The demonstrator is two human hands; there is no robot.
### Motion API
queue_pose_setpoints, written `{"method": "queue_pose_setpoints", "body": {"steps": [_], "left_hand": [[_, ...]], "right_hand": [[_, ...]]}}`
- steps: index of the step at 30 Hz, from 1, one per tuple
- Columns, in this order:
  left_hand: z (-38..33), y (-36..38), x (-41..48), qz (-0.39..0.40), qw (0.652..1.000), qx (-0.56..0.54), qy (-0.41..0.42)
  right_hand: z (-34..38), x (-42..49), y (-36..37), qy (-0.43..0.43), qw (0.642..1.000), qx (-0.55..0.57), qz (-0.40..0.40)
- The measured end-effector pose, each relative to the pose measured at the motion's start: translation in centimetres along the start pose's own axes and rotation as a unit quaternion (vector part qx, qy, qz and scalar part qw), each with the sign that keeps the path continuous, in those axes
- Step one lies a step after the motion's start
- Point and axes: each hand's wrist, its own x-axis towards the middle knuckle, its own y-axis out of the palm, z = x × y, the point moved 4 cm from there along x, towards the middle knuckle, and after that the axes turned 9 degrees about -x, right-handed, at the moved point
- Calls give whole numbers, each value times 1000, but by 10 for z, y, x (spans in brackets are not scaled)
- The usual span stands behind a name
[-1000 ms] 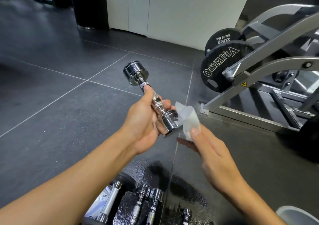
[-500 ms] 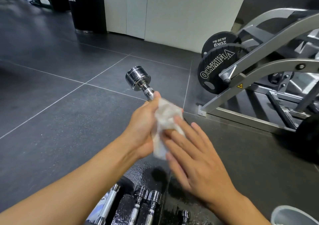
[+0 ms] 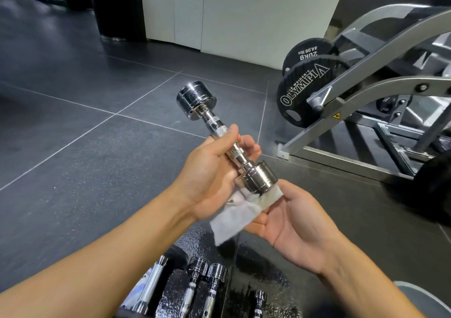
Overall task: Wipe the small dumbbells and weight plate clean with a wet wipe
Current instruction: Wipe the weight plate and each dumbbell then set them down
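1. A small chrome dumbbell (image 3: 219, 132) with a knurled handle is held tilted above the dark tiled floor (image 3: 73, 195). Its handle is wrapped by the curled fingers and thumb of the left hand (image 3: 210, 178).
2. A white wet wipe (image 3: 234, 217) is spread over the nearly straight, palm-up fingers of the right hand (image 3: 292, 222) and pressed under the dumbbell's nearer head.
3. No pinch on the wipe is seen, so it could slide off or bunch up once rubbing is begun.
4. Wetted chrome is probably slippery. If the hold were slackened, the dumbbell could be dropped onto the other chrome dumbbells (image 3: 212, 283) lying below.
5. The contact under the head is hidden, and whether the right thumb clamps the wipe cannot be told.
6. The lower dumbbells are cut off by the frame edge. Whether the black weight plate (image 3: 300, 91) on the grey machine is the one meant cannot be told.
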Motion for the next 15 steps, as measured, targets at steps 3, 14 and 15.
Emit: {"method": "queue_pose_setpoints", "body": {"steps": [3, 14, 15], "left_hand": [[-1, -3, 4, 2, 1000, 20, 7], [3, -7, 5, -42, 992, 113, 27], [4, -6, 4, -41, 992, 120, 15]], "right_hand": [[5, -3, -9, 11, 999, -43, -32], [35, -20, -13, -215, 932, -231, -179], [40, -23, -13, -272, 895, -282, -213]]}}
